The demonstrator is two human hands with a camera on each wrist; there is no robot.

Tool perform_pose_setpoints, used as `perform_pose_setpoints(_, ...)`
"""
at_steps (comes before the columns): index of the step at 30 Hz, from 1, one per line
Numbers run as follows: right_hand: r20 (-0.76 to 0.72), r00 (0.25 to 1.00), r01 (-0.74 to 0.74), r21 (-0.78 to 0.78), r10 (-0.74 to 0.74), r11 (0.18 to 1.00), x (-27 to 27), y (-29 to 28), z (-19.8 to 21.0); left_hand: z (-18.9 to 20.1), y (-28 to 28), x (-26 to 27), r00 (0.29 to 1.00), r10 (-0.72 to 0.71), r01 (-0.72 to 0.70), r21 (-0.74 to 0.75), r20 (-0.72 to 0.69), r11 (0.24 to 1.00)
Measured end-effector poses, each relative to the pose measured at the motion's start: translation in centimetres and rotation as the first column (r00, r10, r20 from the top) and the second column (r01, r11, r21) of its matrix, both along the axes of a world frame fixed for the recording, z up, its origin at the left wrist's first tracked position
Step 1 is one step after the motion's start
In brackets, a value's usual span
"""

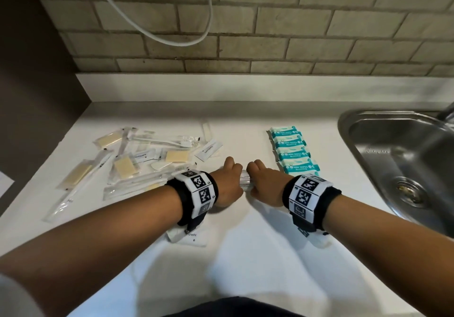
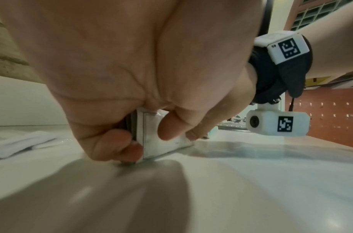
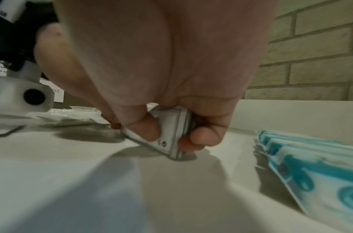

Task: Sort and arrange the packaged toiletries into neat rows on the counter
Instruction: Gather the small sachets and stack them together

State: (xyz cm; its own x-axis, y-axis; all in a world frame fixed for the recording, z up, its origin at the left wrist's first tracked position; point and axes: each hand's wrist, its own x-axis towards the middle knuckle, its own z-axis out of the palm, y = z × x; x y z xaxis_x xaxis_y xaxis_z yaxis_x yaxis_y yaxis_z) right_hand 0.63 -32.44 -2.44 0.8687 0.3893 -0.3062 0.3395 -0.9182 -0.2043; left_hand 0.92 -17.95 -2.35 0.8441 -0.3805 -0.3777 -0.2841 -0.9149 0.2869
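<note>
A small stack of flat white packets (image 1: 245,181) stands on edge on the white counter (image 1: 245,255), squeezed between both hands. My left hand (image 1: 231,179) grips its left side with curled fingers (image 2: 115,145). From the right, my right hand (image 1: 260,181) pinches the same stack (image 3: 173,134) between thumb and curled fingers (image 3: 201,138). The stack's printed face (image 2: 161,141) shows in both wrist views. To its right lies a neat column of teal wipe packs (image 1: 292,149), also seen close by (image 3: 311,165). A loose pile of wrapped toiletries (image 1: 137,159) lies to the left.
A toothpaste sachet (image 1: 191,238) lies under my left wrist. The steel sink (image 1: 353,122) takes up the right end of the counter. A white cable (image 1: 172,39) hangs against the brick wall behind. A dark panel (image 1: 36,83) closes the left side.
</note>
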Motion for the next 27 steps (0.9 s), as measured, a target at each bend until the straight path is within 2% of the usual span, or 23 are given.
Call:
perform_pose_setpoints(2,-0.034,0.999,0.027,0.015,-0.026,1.000,0.2,-0.2,0.3,0.0,0.5,0.5,0.999,0.022,-0.024,-0.025,-0.048,0.999)
perform_pose_setpoints(6,-0.205,0.976,0.092,0.078,-0.075,0.993,1.2,-1.2,2.0,0.3,1.8,1.9,0.991,0.059,-0.069,-0.079,-0.122,0.994)
perform_pose_setpoints(9,-0.332,0.927,0.234,0.140,-0.177,0.962,2.2,-1.8,3.1,0.7,1.9,2.5,0.973,0.131,-0.174,-0.228,-0.192,0.958)
perform_pose_setpoints(11,-0.364,0.909,0.255,0.106,-0.201,0.961,2.9,-2.0,3.4,0.8,1.6,2.6,0.957,0.158,-0.230,-0.303,-0.244,0.925)
perform_pose_setpoints(17,-0.347,0.905,0.270,0.024,-0.245,0.963,4.5,-2.4,3.5,1.0,0.5,3.9,0.965,0.179,-0.233,-0.312,-0.191,0.921)
perform_pose_setpoints(20,-0.319,0.915,0.246,-0.040,-0.246,0.968,5.0,-2.1,3.7,1.4,0.0,4.4,0.985,0.139,-0.161,-0.240,-0.106,0.957)
perform_pose_setpoints(24,-0.223,0.958,0.147,-0.156,-0.179,0.977,5.0,-1.6,4.2,1.2,-0.1,5.1,0.996,0.085,-0.088,-0.157,-0.028,0.984)
perform_pose_setpoints(27,-0.204,0.973,0.065,-0.194,-0.105,0.979,4.4,-1.2,5.2,1.0,0.2,5.4,0.998,0.055,-0.059,-0.126,-0.032,0.990)
